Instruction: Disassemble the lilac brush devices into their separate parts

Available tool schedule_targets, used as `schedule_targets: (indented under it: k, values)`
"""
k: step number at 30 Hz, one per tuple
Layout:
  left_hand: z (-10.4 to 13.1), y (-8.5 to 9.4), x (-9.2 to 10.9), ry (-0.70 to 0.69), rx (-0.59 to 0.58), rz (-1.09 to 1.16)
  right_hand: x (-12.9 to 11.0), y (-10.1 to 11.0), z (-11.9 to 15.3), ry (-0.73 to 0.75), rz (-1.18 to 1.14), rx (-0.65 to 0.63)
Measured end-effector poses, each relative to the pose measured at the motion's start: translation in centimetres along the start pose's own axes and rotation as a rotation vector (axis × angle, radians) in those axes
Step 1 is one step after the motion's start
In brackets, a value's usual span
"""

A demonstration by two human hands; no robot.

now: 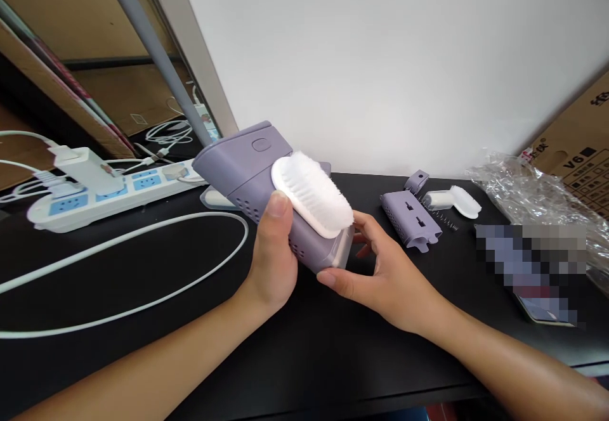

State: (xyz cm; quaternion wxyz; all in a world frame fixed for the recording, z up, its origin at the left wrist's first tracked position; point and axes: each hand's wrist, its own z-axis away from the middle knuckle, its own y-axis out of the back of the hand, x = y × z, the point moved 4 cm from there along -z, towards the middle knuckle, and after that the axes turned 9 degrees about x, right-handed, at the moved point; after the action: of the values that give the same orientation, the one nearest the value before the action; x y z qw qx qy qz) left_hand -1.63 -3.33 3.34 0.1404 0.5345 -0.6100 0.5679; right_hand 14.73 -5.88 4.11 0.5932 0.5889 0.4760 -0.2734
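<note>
Head view: you hold the purple housing in front of you, tilted, with both hands, above the black table.
Left grip: your left hand is clamped on the purple housing; its thumb presses the face just beside the white brush, and its other fingers are hidden behind.
Right grip: your right hand pinches the housing's lower end, thumb at the near corner, fingers around the far one, by the translucent end piece.
Brush on housing: between your two thumbs and farther out, bristles up; whether it is fastened, you cannot tell.
Right of the grip: the perforated purple part lies near, with a small purple bracket, a coil spring and a second white brush around it.
Farther right: a blurred phone, crinkled clear wrap and a cardboard box.
Left of the grip: a looping white cable, with the power strip beyond.
</note>
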Motion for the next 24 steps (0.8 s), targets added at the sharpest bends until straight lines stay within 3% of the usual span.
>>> schedule_targets:
  k: [3, 6, 10, 13, 19, 24]
  values:
    - [-2.0, -0.2, 1.5, -0.086, 0.156, 0.081, -0.1, 0.3, 0.2, 0.055, 0.173, 0.012]
    - [-4.5, 0.7, 2.6, -0.159, 0.233, 0.151, -0.4, 1.3, 0.0, 0.209, 0.342, 0.086]
    - [-5.6, 1.9, 1.7, 0.029, 0.301, 0.153, -0.1, 3.9, -0.7, 0.294, 0.730, 0.409]
    - [-4.7, 1.6, 1.0, 0.127, 0.270, 0.130, 1.0, 4.6, -1.0, 0.126, 0.961, 0.426]
    - [-2.9, 0.8, 0.7, 0.191, 0.242, 0.109, 1.0, 4.0, -1.9, 0.024, 0.875, 0.302]
    - [-2.6, 0.7, 0.5, 0.219, 0.218, 0.107, 1.7, 4.0, -4.4, -0.053, 0.750, 0.317]
